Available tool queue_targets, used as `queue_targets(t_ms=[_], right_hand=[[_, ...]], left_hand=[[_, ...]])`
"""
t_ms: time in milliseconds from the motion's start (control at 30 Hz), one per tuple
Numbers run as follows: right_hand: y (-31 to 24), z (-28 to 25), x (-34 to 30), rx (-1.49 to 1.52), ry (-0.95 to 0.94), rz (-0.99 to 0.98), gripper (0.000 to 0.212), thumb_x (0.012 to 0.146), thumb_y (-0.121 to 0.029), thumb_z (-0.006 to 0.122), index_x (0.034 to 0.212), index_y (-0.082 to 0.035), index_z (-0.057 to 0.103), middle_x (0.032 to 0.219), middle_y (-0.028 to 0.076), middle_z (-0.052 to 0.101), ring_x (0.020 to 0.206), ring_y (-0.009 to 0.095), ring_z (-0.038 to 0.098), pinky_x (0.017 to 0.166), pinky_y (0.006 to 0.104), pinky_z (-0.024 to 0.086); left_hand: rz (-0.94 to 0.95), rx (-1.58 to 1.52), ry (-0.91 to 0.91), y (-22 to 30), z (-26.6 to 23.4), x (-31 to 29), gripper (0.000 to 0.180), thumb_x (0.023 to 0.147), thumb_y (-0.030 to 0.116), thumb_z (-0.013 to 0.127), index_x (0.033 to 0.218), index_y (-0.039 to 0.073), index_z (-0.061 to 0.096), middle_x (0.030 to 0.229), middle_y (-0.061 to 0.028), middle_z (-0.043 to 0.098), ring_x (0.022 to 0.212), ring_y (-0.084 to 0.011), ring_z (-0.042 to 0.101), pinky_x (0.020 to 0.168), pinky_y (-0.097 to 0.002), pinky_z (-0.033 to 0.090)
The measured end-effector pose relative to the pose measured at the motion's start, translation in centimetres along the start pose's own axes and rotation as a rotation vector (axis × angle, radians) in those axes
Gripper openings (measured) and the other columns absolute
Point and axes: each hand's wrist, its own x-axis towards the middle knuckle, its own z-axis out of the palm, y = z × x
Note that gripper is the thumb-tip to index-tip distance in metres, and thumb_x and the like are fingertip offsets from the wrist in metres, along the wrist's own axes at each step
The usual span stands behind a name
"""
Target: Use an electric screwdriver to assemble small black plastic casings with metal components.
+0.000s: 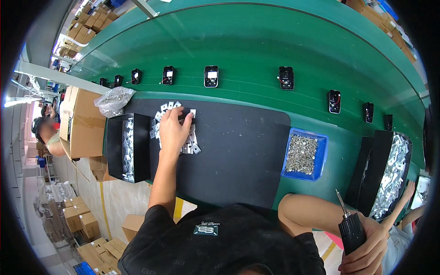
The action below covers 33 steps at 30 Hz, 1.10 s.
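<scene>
My left hand [174, 130] reaches over a cluster of small silver metal plates [196, 149] on the black mat [229, 156]. Its thumb and fingers are curved and apart, and nothing shows between them. One plate [193, 112] lies just beyond the thumb; the palm hides part of the cluster. At the lower right, my right hand [369, 250] is wrapped round a black electric screwdriver [352, 233], its thin bit [340, 199] tilted up and away from the table.
A blue tray of screws [302, 153] sits right of the mat. Black bins of metal plates flank both sides, left [142, 149] and right [364, 172]. A plastic bag [114, 101] lies by a cardboard box [85, 123]. Several black devices [211, 76] line the green conveyor [247, 68]. Other people are nearby.
</scene>
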Motion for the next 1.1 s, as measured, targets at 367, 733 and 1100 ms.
queue_targets(t_ms=[367,733,1100], right_hand=[[2.8,0.4,0.4,0.02,0.057,-0.055,0.03,0.079,-0.011,0.068,0.108,-0.015,0.06,0.061,-0.003,0.054,0.047,0.007,0.052,0.047,0.0183,0.048],[2.6,0.3,0.5,-0.042,0.115,-0.105,0.027,0.078,-0.005,0.07,0.102,-0.015,0.061,0.057,-0.001,0.055,0.045,0.007,0.053,0.044,0.0193,0.044],[1.3,-0.4,0.5,-0.101,0.213,-0.098,0.025,0.077,-0.006,0.071,0.099,-0.016,0.063,0.055,0.0,0.054,0.042,0.007,0.05,0.042,0.0189,0.042]], left_hand=[[0.034,-0.158,-0.303,3.1,0.9,-0.1,0.013,0.074,0.007,0.068,0.083,0.001,0.06,0.075,-0.012,0.061,0.067,-0.0265,0.057,0.063,-0.0357,0.047],[0.339,-0.546,-0.319,15.7,5.0,7.8,0.013,0.08,0.007,0.065,0.09,0.0,0.065,0.081,-0.0129,0.067,0.074,-0.0239,0.066,0.069,-0.031,0.051],[0.461,-0.31,-0.183,18.1,12.8,10.7,0.015,0.074,0.014,0.068,0.084,0.003,0.067,0.109,-0.0179,0.061,0.1,-0.0305,0.059,0.087,-0.0368,0.046]])
